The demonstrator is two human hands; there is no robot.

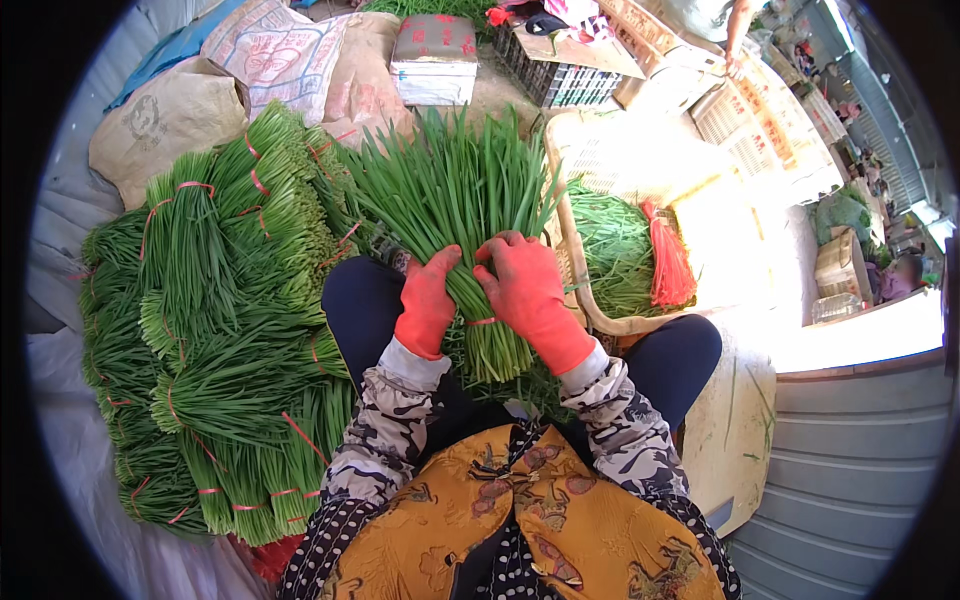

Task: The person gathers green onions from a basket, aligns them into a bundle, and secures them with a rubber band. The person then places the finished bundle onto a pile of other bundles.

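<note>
Between my knees is a bundle of garlic chives [457, 187], leaves fanned away from me and cut stems towards me. A thin red tie [482, 321] circles its lower stems. My left hand [430, 300], in a red rubber glove, grips the bundle's left side with the thumb on top. In a matching glove, my right hand [529, 296] lies over its right side, fingers curled around the leaves. Close by on my left rises a pile of tied chive bundles [247, 300].
A plastic crate [585, 277] on my right holds loose chives [611, 247] and a hank of red ties [667, 259]. Woven sacks [281, 60], a box [435, 60] and a black crate [555, 75] stand ahead. Another person's hand [733, 66] touches crates at the upper right.
</note>
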